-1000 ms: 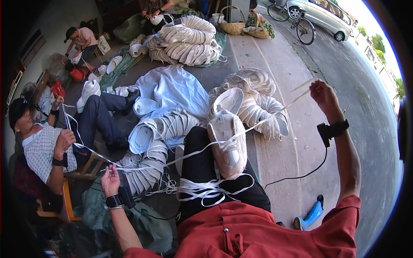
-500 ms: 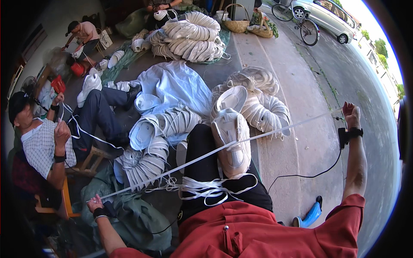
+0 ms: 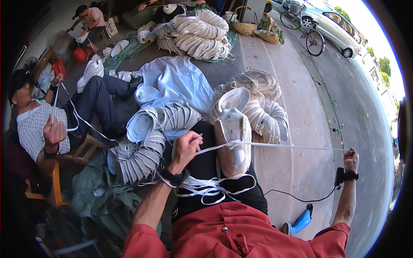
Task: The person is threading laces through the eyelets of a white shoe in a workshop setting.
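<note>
A cream-white shoe upper (image 3: 222, 148) rests on my dark-trousered thigh, its toe toward me. Through its eyelets near the toe passes a white shoelace (image 3: 297, 147). Far out to the right, my right hand (image 3: 351, 160) is closed on one end, and that length is pulled taut. Close to the shoe's left side, my left hand (image 3: 186, 148) is closed in a pinch; the lace's shorter left part runs into it. A loose bundle of white laces (image 3: 206, 185) lies across my lap, below the shoe.
Stacked shoe uppers (image 3: 142, 161) lie left of my knees, others (image 3: 264, 116) beyond the shoe, beside a pale blue cloth (image 3: 176, 81). At left a seated person (image 3: 41, 120) handles a lace. A black cable (image 3: 297, 200) trails from my right wrist.
My left hand has come in from far left to beside the shoe, shortening the left part of the lace. My right hand has moved lower, drawing the lace rightward through the shoe.
</note>
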A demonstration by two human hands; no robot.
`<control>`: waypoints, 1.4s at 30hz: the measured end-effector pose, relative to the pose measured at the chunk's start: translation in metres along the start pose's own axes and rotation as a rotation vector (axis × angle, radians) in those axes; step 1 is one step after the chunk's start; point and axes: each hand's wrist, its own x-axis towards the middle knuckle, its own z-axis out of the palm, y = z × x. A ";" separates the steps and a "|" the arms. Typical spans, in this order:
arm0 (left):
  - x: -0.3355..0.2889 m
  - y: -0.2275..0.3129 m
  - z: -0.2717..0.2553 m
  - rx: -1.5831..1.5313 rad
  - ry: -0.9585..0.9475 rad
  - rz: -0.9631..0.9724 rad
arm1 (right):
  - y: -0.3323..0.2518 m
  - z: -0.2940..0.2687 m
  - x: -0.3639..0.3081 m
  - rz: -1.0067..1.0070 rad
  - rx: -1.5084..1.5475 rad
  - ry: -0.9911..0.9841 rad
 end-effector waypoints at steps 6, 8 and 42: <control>0.008 0.021 0.052 0.051 -0.236 -0.248 | 0.032 -0.128 -0.025 0.017 0.005 0.235; 0.009 0.018 0.049 0.008 -0.254 -0.296 | 0.056 -0.155 -0.037 0.071 0.069 0.368; 0.012 0.035 0.073 0.933 -0.138 0.384 | 0.245 0.143 -0.255 0.178 -0.658 -0.855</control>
